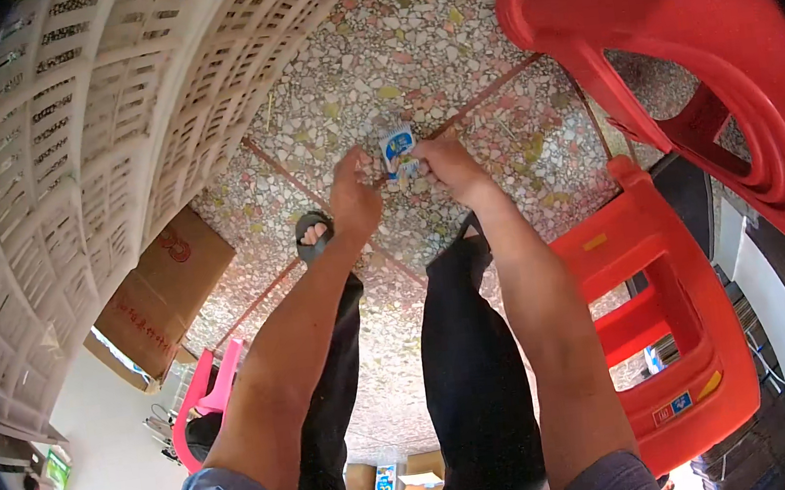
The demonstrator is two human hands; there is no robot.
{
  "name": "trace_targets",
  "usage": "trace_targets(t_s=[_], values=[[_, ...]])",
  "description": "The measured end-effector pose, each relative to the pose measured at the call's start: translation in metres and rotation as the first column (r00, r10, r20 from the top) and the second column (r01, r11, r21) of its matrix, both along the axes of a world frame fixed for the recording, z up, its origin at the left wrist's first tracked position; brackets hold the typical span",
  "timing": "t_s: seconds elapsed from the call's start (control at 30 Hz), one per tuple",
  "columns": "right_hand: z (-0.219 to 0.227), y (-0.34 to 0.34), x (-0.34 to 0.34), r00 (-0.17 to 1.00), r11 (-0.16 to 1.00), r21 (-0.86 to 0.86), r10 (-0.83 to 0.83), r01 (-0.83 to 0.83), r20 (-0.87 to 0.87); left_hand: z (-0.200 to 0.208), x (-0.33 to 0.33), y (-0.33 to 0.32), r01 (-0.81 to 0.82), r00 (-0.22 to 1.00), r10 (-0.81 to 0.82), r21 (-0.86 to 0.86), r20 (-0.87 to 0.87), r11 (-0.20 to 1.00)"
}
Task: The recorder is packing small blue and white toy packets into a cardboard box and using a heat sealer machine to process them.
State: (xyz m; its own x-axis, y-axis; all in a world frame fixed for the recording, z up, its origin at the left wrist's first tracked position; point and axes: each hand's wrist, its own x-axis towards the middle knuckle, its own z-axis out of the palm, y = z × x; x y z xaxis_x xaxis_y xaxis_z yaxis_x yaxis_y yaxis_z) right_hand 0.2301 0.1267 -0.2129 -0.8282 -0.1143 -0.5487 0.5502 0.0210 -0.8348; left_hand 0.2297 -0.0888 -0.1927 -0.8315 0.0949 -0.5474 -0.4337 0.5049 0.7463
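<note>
A small blue-and-white packet (396, 146) hangs above the speckled stone floor, its lower right edge pinched by my right hand (448, 171). Just left of the packet is my left hand (355, 196), its fingers curled together and a small gap between them and the packet. Whatever those fingers hold, if anything, is hidden from this side. Both forearms reach forward over my dark trouser legs, and a dark sandal (313, 236) shows below my left hand.
Large pale plastic crates (142, 89) rise at the left, above a brown cardboard box (165, 290) and a pink plastic seat (209, 401). Red plastic stools stand at right, one far (637, 14) and one near (714, 344). Small boxes (386, 481) appear between my legs.
</note>
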Motion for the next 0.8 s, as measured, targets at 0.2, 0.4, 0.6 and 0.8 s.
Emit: trace_targets(t_s=[0.2, 0.4, 0.6, 0.8], values=[[0.068, 0.052, 0.014, 0.546, 0.798, -0.318, -0.017, 0.513, 0.838, 0.066, 0.001, 0.061, 0.460, 0.801, -0.495, -0.183, -0.337, 0.869], [0.078, 0.060, 0.015, 0.718, 0.804, -0.408, -0.033, 0.432, 0.695, 0.032, -0.009, 0.073, 0.482, 0.853, -0.509, 0.199, 0.114, 0.853], [0.066, 0.079, 0.021, 0.843, 0.874, -0.454, 0.106, 0.174, 0.527, 0.043, -0.028, 0.116, 0.367, 0.917, -0.331, 0.147, -0.222, 0.919], [0.062, 0.110, 0.027, 0.874, 0.878, -0.091, 0.477, -0.470, 0.087, 0.046, -0.047, 0.113, 0.729, 0.684, -0.702, 0.176, -0.198, 0.661]])
